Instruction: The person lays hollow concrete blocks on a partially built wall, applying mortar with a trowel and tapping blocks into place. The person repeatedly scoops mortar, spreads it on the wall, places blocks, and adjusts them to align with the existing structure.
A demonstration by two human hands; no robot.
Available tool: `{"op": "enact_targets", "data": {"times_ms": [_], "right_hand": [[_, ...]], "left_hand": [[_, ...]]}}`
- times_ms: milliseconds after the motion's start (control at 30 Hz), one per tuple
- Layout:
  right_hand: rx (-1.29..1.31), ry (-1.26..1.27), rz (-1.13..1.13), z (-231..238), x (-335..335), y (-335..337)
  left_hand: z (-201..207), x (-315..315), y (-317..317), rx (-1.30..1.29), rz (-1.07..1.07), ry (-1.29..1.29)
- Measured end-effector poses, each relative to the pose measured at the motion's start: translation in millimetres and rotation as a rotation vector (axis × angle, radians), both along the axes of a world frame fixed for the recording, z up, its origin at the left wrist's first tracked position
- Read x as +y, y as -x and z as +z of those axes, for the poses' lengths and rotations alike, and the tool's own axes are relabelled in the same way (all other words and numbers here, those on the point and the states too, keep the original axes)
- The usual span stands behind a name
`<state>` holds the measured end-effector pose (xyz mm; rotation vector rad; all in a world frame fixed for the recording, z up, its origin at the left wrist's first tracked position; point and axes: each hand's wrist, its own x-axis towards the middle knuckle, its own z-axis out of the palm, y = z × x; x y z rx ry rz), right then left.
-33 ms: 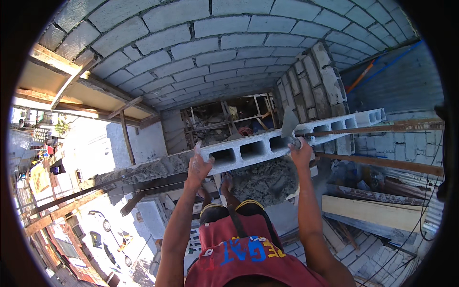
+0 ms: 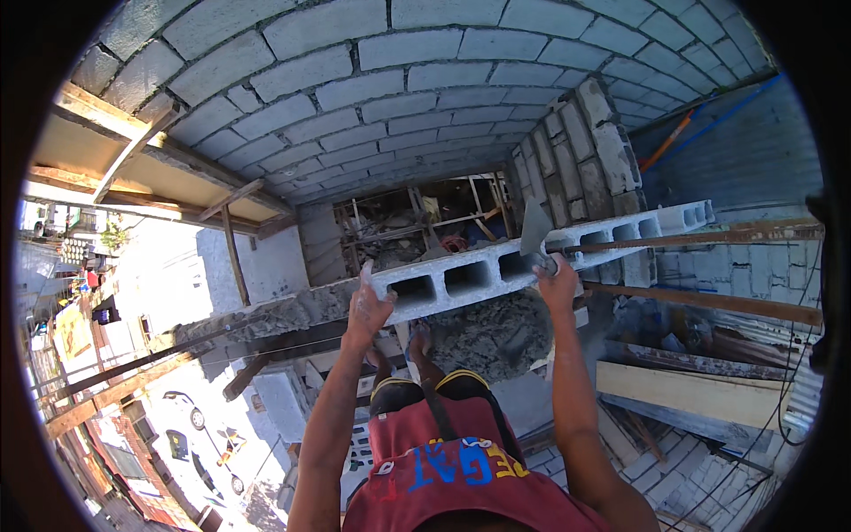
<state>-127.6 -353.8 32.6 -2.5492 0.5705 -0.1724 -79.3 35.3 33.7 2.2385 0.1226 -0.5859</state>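
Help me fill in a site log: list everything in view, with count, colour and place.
Hollow block: 1, grey, centre
Trowel: 1, grey, at the hollow block's right end
Block row: several, grey, right of the trowel
Mortar-like heap: 1, grey, below the hollow block
Block wall: 1, grey, along the top
Wooden beams: several, brown, upper left
Bars: 2, brown, right
Metal sheet: 1, blue-grey, upper right
Board: 1, pale yellow, lower right
Vehicles: count unclear, mixed colours, lower left
Shirt: 1, maroon, bottom middle
Left hand: 1, pale-smeared, on the hollow block's left end
Right hand: 1, bare, round the trowel's handle
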Motion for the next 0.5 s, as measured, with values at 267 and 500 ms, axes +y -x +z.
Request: {"op": "enact_targets", "data": {"times_ms": [267, 500], "right_hand": [[-0.055, 0.013, 0.033, 11, -11, -14], [-0.008, 0.111, 0.044, -18, -17, -14]], "left_hand": [[-12, -6, -16, -0.032, -0.043, -0.002], [-13, -3, -14, -0.047, -0.028, 0.003]]}}
